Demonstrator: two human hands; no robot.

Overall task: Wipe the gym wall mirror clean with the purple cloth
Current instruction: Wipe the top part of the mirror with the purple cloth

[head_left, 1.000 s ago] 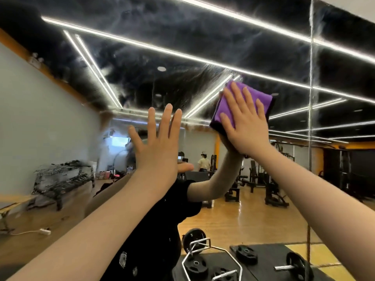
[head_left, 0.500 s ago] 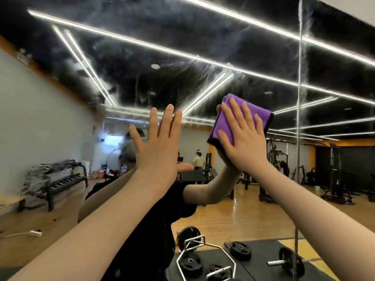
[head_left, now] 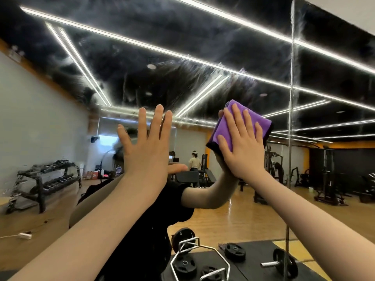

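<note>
Head view: right hand [head_left: 241, 147] flat, fingers straight, pressing folded purple cloth [head_left: 242, 120] onto mirror [head_left: 182, 47] for wiping; left hand [head_left: 146, 147] open, empty, bracing on glass.

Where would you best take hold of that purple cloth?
Judging by this view, flat on its broad face, coming straight at the mirror. The cloth is a folded pad lying flush on the glass, so the right hand presses it with spread, straight fingers; no edge stands free to pinch.

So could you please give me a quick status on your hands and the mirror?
Right hand flat, pressing purple cloth on mirror. Left hand open, flat against the glass. Smears above the cloth. Nothing in the way.
</note>
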